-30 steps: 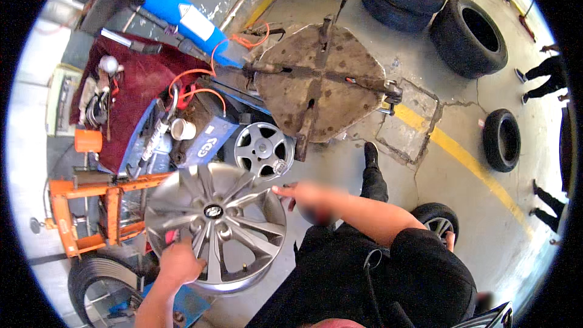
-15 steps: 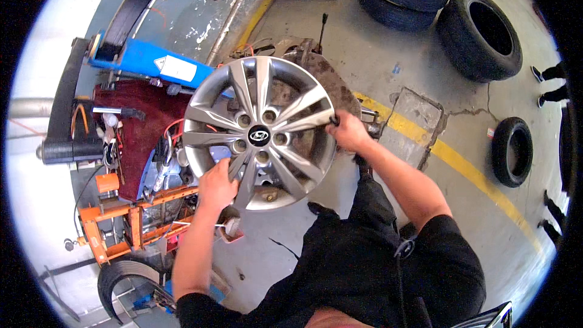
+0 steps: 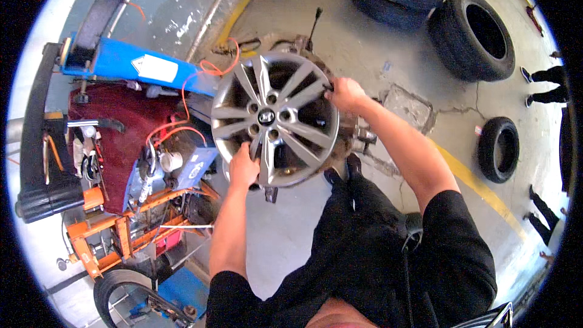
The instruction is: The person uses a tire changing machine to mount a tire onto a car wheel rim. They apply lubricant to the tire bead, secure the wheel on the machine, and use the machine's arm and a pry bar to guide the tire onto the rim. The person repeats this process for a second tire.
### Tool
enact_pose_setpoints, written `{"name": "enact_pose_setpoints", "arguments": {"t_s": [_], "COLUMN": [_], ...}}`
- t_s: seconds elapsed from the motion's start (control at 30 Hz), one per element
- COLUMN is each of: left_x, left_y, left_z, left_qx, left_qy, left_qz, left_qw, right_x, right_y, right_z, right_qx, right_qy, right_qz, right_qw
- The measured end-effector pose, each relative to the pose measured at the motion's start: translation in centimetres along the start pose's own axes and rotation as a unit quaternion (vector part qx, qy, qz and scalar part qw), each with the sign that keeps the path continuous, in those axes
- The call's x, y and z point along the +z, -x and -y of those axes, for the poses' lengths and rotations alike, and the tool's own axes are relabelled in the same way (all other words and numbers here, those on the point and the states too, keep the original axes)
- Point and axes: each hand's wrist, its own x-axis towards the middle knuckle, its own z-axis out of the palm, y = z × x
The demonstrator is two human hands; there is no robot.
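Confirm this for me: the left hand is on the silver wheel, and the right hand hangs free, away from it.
Not quite. The head view shows the right hand on the edge of the silver wheel, not hanging free. The left hand is on the wheel, as you say.

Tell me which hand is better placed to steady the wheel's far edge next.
Right, probably: the right hand grips the wheel on its right, nearer the far edge; the left hand grips its near side.
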Motion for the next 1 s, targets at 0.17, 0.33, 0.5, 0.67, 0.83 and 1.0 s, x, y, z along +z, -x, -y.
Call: {"name": "enact_pose_setpoints", "arguments": {"t_s": [0.17, 0.33, 0.5, 0.67, 0.83, 1.0], "left_x": [0.5, 1.5, 2.0, 2.0, 2.1, 2.2], "left_y": [-1.0, -0.9, -0.5, -1.0, -1.0, -0.2], "left_z": [0.2, 1.3, 1.6, 1.2, 2.6, 2.5], "left_qx": [-0.001, 0.041, 0.085, 0.094, 0.087, 0.111], "left_qy": [-0.013, 0.044, 0.034, 0.040, 0.051, 0.059], "left_qz": [0.030, 0.010, 0.001, 0.035, 0.049, 0.022], "left_qw": [0.999, 0.998, 0.996, 0.994, 0.994, 0.992], "right_x": [-0.4, -1.2, 0.8, 10.3, 16.5, 19.6], "right_y": [-0.2, 5.6, 15.0, 29.3, 42.2, 52.6], "right_z": [-0.3, -3.4, -14.0, -26.2, -26.4, -24.4], "right_qx": [0.018, 0.117, 0.265, 0.421, 0.495, 0.508], "right_qy": [0.027, 0.027, 0.010, -0.017, -0.040, -0.070], "right_qz": [0.027, -0.090, -0.149, -0.113, 0.009, -0.060], "right_qw": [0.999, 0.989, 0.953, 0.900, 0.868, 0.857]}}
